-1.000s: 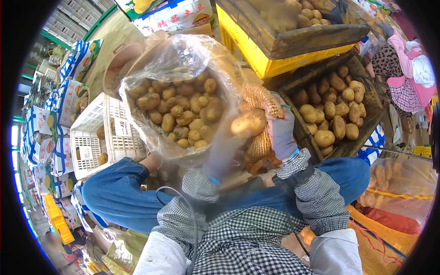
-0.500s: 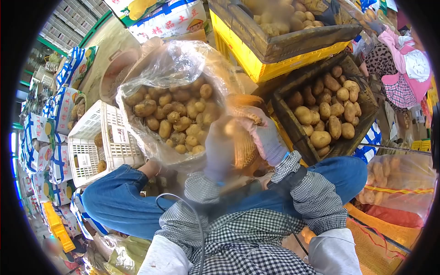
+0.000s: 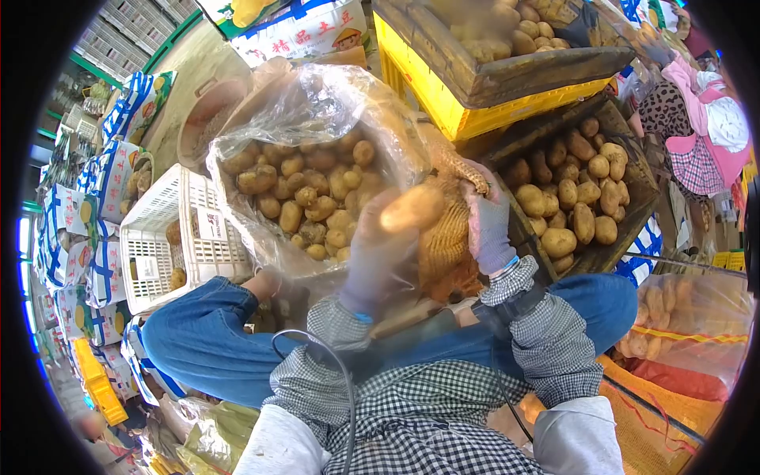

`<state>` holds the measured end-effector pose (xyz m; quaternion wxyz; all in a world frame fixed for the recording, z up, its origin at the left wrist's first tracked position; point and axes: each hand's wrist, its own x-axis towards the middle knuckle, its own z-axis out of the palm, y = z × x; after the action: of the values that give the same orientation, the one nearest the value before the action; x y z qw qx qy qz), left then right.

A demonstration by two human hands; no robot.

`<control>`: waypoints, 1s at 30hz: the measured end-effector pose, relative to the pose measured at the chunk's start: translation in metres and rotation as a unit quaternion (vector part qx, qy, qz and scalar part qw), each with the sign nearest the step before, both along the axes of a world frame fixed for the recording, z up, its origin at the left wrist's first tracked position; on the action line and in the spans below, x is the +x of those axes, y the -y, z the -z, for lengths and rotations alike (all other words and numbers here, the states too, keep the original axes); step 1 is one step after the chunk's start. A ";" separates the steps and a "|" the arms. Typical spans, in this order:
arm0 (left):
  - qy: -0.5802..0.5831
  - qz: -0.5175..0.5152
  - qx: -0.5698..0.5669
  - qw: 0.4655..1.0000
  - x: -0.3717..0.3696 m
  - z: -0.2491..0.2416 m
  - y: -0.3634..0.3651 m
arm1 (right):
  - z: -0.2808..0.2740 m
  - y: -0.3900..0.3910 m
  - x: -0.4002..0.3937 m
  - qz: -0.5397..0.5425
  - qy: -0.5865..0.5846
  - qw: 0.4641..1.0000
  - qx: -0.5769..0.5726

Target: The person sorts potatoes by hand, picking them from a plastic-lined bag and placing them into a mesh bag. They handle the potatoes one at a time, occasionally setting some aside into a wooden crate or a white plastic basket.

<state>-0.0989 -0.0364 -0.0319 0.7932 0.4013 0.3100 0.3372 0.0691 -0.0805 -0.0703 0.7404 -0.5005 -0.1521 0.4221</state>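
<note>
My gloved left hand (image 3: 376, 253) is raised and blurred, shut on a single potato (image 3: 412, 207) just right of the clear plastic bag (image 3: 317, 103) full of small potatoes (image 3: 317, 198). My gloved right hand (image 3: 489, 222) grips the top edge of an orange mesh sack (image 3: 447, 237) that stands between my knees. The potato hangs over the sack's mouth.
A wooden crate (image 3: 645, 186) of larger potatoes sits to the right, another on a yellow crate (image 3: 443, 99) behind it. A white plastic basket (image 3: 158, 237) stands left. Printed cartons (image 3: 87, 214) line the far left. A bagged potato sack (image 3: 689, 317) lies at right. Another person's clothing (image 3: 704, 119) shows top right.
My left hand went down to the sack's mouth and has come back up with a potato in it. My right hand shifted its grip upward on the sack's edge.
</note>
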 end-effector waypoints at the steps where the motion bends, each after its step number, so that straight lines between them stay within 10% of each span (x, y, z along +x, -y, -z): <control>1: -0.007 0.007 -0.002 1.000 0.002 0.004 0.000 | -0.002 0.001 -0.004 -0.005 -0.007 1.000 -0.001; 7: -0.018 -0.035 0.112 0.993 0.052 0.023 0.004 | -0.011 0.005 0.002 -0.098 0.252 0.963 -0.011; 10: 0.001 -0.032 0.048 0.998 0.079 0.005 0.008 | 0.018 0.025 0.041 -0.096 0.011 0.993 -0.069; 15: 0.048 0.031 -0.105 0.993 0.144 -0.030 0.013 | 0.050 0.062 0.039 -0.139 0.062 0.978 -0.142; 23: -0.039 0.064 0.192 0.978 0.209 -0.001 0.018 | 0.095 0.063 0.065 -0.080 0.386 0.895 -0.209; 27: -0.357 0.276 0.428 0.783 0.084 -0.002 -0.111 | 0.121 0.050 0.071 -0.030 0.520 0.828 -0.207; 29: -0.483 0.273 0.269 0.787 0.011 -0.029 -0.152 | 0.120 0.050 0.066 -0.018 0.545 0.814 -0.199; 30: -0.464 0.246 0.486 0.698 -0.029 0.050 -0.204 | 0.116 0.050 0.061 -0.013 0.548 0.813 -0.193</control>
<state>-0.1284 0.1679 -0.0816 0.2978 0.8987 0.3218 0.0047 0.1304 -0.1306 -0.1864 0.4167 -0.7797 -0.4548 0.1078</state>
